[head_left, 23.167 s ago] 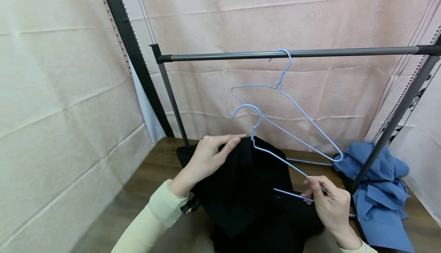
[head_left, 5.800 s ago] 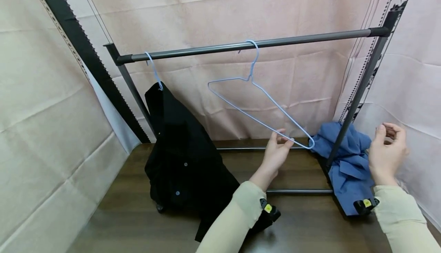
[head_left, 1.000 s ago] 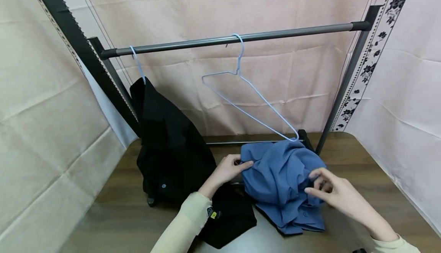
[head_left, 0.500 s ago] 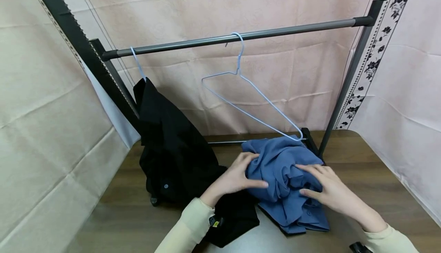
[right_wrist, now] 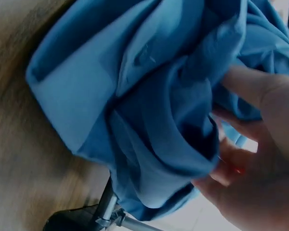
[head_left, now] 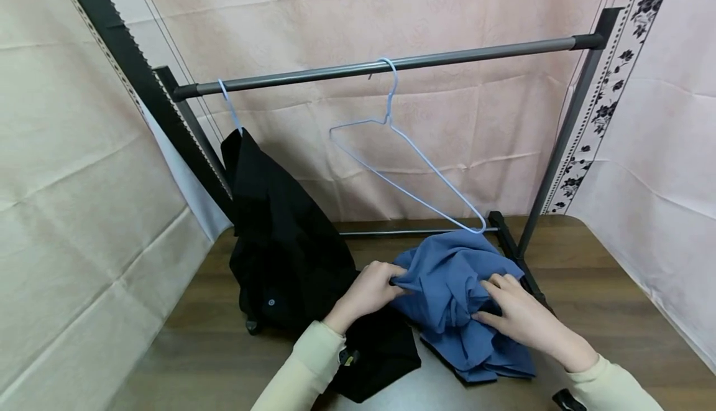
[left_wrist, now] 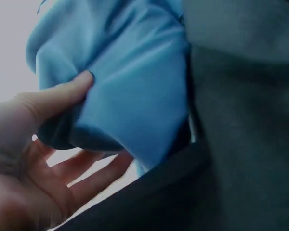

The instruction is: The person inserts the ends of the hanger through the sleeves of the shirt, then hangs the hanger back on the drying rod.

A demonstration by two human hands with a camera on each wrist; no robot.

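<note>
A crumpled blue shirt (head_left: pixel 447 280) lies bunched below the rail, between both hands. My left hand (head_left: pixel 363 296) holds its left edge; in the left wrist view the thumb presses on the blue cloth (left_wrist: pixel 139 96) and the fingers reach underneath. On the other side, my right hand (head_left: pixel 523 318) grips a fold, thumb and fingers sunk into the fabric (right_wrist: pixel 154 115) in the right wrist view. Just above the shirt hangs a bare light-blue wire hanger (head_left: pixel 389 109), its right corner close over the cloth. A black buttoned shirt (head_left: pixel 279 230) hangs from a second hanger (head_left: pixel 230 107) at left.
A dark metal rail (head_left: pixel 475 56) spans the rack, with an upright (head_left: pixel 570 125) at right and a base foot (head_left: pixel 506 237) beside the blue shirt. The black shirt's lower part spreads over the wooden table (head_left: pixel 196 349) beside my left forearm. Pale cloth walls enclose the table.
The black shirt, earlier in my hands with a hanger, now hangs at the rail's left end. The blue shirt has come leftward from the right upright. My fingers have just closed on it.
</note>
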